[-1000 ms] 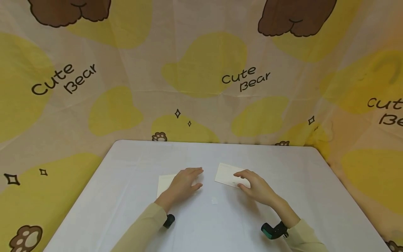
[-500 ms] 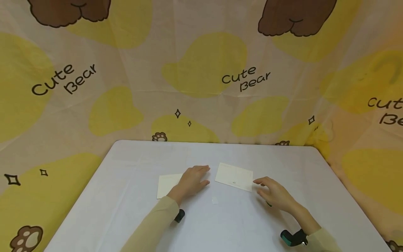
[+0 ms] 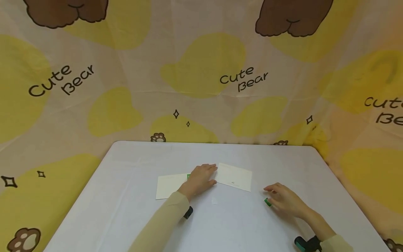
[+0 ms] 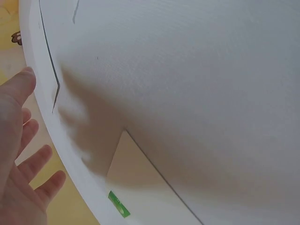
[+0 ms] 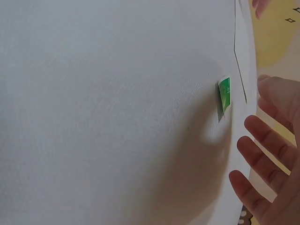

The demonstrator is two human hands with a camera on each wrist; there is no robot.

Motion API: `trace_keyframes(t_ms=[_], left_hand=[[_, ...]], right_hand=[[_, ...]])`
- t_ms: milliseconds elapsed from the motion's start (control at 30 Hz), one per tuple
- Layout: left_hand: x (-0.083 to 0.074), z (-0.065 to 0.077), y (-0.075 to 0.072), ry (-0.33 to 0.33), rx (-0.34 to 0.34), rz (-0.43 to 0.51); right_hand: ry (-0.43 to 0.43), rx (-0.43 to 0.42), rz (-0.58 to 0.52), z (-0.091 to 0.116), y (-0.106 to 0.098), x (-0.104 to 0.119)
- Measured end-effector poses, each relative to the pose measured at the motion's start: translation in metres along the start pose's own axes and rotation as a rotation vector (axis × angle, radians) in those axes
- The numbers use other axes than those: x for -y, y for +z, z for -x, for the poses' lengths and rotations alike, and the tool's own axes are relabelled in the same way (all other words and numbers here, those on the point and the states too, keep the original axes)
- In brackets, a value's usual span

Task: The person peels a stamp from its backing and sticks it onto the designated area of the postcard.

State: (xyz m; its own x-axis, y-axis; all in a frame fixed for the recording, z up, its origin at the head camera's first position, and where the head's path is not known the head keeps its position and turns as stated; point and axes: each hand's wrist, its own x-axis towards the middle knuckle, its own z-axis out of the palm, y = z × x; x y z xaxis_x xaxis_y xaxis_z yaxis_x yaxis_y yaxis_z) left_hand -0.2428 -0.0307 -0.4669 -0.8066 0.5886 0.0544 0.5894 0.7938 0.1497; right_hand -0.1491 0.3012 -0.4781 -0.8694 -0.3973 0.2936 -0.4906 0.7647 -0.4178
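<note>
Left hand [image 3: 199, 179]: fingers spread, over gap between left card [image 3: 167, 186] and right card [image 3: 236, 177].
Right hand [image 3: 287, 201]: fingers loosely parted, near green slip [image 3: 268, 202].
Green slip: curled, on table [image 3: 233, 227].
Green tab [image 4: 119, 204]: left card's far edge.

Sleeves, two: long, plain pale yellow-beige cloth. Left sleeve [image 3: 158, 224], a long stretch visible, smooth, ending at the wrist. Right sleeve [image 3: 338, 244], matching colour, only its lower end within the head view. Left wrist camera [image 3: 188, 212]: small black housing, blunt-ended, partly hidden by the forearm. Right wrist camera [image 3: 310, 244]: black, angled housing, more of it showing, with a teal-green panel [image 3: 299, 244] at the rounded end. Hands, two, bare: left hand [image 3: 199, 178]; right hand [image 3: 288, 200].
</note>
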Motion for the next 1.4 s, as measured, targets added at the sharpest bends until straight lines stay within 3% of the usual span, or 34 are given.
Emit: trace_keyframes(t_ms=[267, 467, 700, 1000, 1400], left_hand=[[-0.006, -0.008, 0.007, -0.014, 0.017, -0.045], [-0.009, -0.011, 0.011, -0.039, 0.031, -0.060], [-0.009, -0.013, 0.016, -0.044, 0.013, -0.057], [-0.010, -0.015, 0.019, -0.087, 0.051, -0.057], [-0.012, -0.017, 0.021, -0.107, 0.090, -0.068]], right_hand=[[0.011, 0.047, 0.024, 0.009, 0.000, -0.007], [-0.006, 0.033, 0.044, 0.009, 0.002, -0.007], [0.063, 0.066, 0.055, 0.009, 0.003, -0.004], [0.019, 0.001, 0.095, 0.011, 0.011, -0.010], [0.031, 0.006, 0.115, 0.013, 0.013, -0.010]])
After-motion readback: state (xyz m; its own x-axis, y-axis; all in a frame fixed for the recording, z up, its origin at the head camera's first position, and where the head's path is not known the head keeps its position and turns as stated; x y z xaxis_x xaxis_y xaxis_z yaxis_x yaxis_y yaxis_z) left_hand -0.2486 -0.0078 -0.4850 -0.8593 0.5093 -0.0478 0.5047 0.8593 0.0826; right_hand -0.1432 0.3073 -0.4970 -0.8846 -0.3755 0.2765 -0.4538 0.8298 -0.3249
